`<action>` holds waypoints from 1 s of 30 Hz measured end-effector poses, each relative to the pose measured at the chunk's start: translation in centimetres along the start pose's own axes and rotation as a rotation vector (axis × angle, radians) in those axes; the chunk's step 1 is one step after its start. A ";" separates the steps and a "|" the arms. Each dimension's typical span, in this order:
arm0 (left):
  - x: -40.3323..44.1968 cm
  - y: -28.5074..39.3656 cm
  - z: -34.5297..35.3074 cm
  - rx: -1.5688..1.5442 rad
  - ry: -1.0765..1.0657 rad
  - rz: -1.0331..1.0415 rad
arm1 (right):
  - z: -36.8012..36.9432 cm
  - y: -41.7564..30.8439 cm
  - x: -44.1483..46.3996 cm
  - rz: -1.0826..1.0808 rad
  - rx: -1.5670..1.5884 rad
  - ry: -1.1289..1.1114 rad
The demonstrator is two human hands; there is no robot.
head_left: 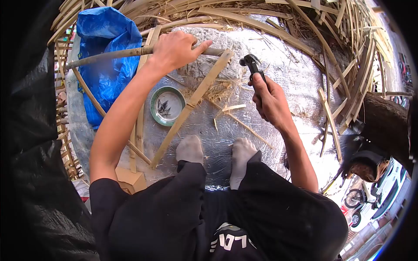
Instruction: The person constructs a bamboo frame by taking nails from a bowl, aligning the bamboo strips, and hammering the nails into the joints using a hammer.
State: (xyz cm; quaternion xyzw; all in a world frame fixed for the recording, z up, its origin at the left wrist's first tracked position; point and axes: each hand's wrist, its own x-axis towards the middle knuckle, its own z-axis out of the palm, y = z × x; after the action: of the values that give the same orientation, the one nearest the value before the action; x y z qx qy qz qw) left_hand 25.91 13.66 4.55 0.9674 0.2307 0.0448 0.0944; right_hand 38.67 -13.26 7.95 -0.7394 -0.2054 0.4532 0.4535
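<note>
My left hand (176,50) is wrapped over a round bamboo pole (115,55), its thumb pointing right along the pole. A flat bamboo strip (191,104) meets the pole's right end and slants down to the left, where its lower end meets another thin strip (89,93). In my right hand (269,98) is a small black hammer (252,65), held upright just right of the joint, its head apart from the wood. Below the pole, a green-rimmed bowl (153,106) holds several dark nails (163,108).
A blue plastic bag (104,69) lies at the upper left. Behind the pole is a rough stone block (209,39). Split bamboo strips (261,28) pile along the back and right. A cardboard box (130,179) stands at lower left, and a log (385,117) at right.
</note>
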 end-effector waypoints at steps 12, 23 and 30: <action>0.7 -1.6 2.1 0.039 0.120 0.095 | 2.4 -1.9 2.4 -0.162 -0.085 0.090; 0.7 -0.4 1.1 0.101 -0.036 0.008 | 3.0 0.1 3.3 -0.489 0.174 0.216; 0.5 -0.7 1.8 0.059 0.071 0.011 | 2.4 -2.4 2.6 -0.265 0.073 0.180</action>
State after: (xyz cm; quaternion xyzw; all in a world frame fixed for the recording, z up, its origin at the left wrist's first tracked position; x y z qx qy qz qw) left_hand 26.31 14.19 2.65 0.9688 0.2301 0.0727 0.0574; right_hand 38.21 -9.03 8.33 -0.7263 -0.2430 0.3289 0.5525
